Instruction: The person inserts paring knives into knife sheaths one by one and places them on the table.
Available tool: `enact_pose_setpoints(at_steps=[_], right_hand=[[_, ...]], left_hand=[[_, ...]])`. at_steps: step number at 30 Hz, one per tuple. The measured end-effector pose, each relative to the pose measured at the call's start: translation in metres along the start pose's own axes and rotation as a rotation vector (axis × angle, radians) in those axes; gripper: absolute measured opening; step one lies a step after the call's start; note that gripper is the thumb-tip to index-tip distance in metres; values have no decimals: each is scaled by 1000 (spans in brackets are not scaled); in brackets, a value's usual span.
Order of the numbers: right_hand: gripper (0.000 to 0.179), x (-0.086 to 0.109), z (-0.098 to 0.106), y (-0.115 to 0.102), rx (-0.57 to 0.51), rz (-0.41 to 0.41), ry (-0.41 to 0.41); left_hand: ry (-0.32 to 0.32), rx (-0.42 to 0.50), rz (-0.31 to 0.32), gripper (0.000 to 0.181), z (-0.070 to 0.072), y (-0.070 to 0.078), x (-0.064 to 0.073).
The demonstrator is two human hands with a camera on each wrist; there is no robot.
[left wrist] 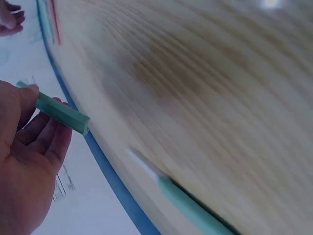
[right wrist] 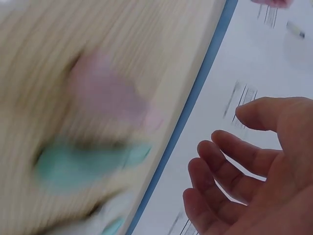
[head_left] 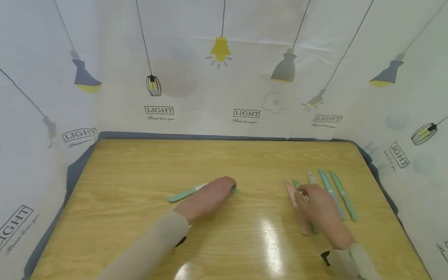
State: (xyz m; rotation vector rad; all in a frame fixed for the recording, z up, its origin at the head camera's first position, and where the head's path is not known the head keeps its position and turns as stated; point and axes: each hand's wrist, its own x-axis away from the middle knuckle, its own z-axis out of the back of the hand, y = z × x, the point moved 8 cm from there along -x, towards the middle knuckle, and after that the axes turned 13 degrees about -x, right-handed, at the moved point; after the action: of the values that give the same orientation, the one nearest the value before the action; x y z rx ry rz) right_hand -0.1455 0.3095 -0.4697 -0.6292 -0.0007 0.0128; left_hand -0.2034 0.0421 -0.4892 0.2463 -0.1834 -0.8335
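Note:
My left hand (head_left: 212, 198) pinches a short green blade sheath (left wrist: 62, 113) between thumb and fingers, held just above the table. Beneath it a paring knife (head_left: 182, 195) with a green handle and a bare white blade lies on the wood, its blade partly hidden by the hand in the head view. On the right, my right hand (head_left: 322, 211) hovers with loosely bent fingers over a row of knives and holds nothing. In that row are a pink knife (head_left: 290, 191), a green knife partly covered by the hand, a white one (head_left: 310, 176), a blue one (head_left: 324, 177) and another green one (head_left: 344, 194).
The wooden table (head_left: 133, 167) has a blue-grey edge (head_left: 193, 137) at its back and sides. Behind it hangs a pale wall covering (head_left: 202, 107) printed with lamps. Light reflects off the tabletop near the front. Knives look blurred in the right wrist view.

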Motion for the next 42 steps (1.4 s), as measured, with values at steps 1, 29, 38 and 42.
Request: enact_pose_setpoints(at_steps=[1,29,38,42], right_hand=[[35,-1,-5,-8,-6,18,-1],[67,-44,-173,-198,169,349,-260],[75,-51,-218,-228,304,443,-427],[72,-47,-225,-235,310,521,-448]], left_hand=[[10,45,50,25,2,-8,7],[358,158,484,29,42,-105,127],[368,173,516,27,40,-115,140],[369,179,524,27,41,-117,143]])
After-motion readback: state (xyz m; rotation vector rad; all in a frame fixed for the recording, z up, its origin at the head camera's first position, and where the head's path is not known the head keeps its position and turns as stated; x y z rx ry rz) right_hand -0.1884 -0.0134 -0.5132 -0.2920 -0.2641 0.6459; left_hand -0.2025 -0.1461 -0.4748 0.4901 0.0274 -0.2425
